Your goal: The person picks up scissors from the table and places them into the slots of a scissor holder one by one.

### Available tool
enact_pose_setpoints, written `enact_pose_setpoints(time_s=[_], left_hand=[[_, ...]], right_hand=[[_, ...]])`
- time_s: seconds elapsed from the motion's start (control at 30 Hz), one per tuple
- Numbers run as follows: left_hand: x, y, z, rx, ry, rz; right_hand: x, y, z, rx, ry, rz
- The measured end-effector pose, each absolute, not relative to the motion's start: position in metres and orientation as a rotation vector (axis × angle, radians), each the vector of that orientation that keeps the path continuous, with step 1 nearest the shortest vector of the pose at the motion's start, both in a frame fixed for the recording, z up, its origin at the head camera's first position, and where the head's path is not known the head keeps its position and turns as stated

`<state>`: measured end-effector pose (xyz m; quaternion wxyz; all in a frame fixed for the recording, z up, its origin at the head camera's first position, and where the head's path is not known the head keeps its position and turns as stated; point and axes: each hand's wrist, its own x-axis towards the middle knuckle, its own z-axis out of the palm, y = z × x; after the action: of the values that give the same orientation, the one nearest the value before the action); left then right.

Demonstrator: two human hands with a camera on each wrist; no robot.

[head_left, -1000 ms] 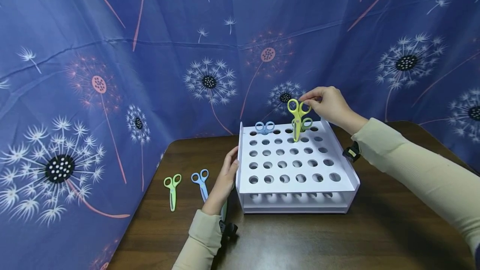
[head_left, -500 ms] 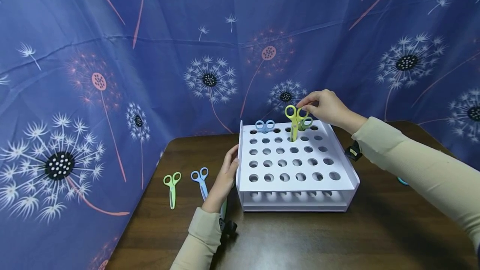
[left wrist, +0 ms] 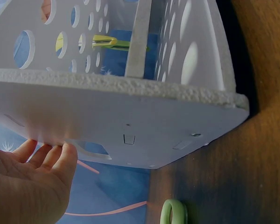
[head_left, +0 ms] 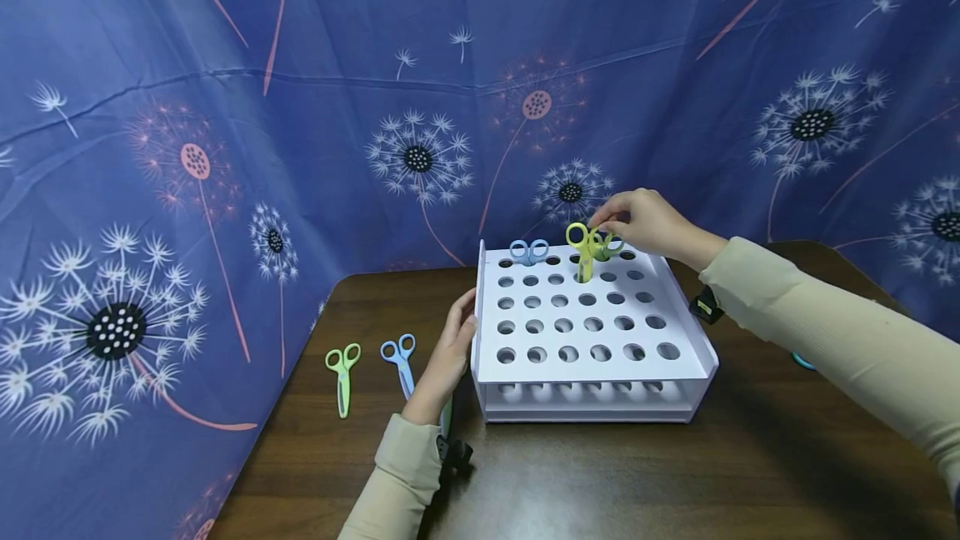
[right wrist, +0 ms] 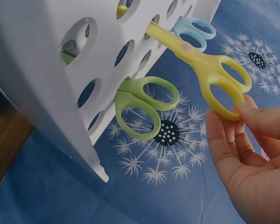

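One pair of yellow scissors stands in the rack, blade end in a hole of the second row from the rear edge, slightly right of centre. The right hand has a narrow grip: thumb and fingers pinch one handle loop. Recommended: lower along the hole's axis, correct any lean first, and release once the handles bear on the rim. Orientation: blades down, loops up, long axis near upright. The left hand touches the rack's left wall, fingers extended, apparently steadying it. Rear row: blue scissors near the left corner, green scissors toward the right. Further scissors lie toward the counter's left edge.
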<state>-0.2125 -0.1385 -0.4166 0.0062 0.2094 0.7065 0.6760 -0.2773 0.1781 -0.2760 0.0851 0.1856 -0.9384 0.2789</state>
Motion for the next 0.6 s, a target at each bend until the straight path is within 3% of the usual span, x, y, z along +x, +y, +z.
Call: enact_pose_setpoints(time_s=[0.6], left_hand=[[-0.2135,-0.1386,-0.4175,0.658,2.221,2.111]], right_hand=[[-0.2837,0.1742,-0.2775,0.655,-2.906,0.753]])
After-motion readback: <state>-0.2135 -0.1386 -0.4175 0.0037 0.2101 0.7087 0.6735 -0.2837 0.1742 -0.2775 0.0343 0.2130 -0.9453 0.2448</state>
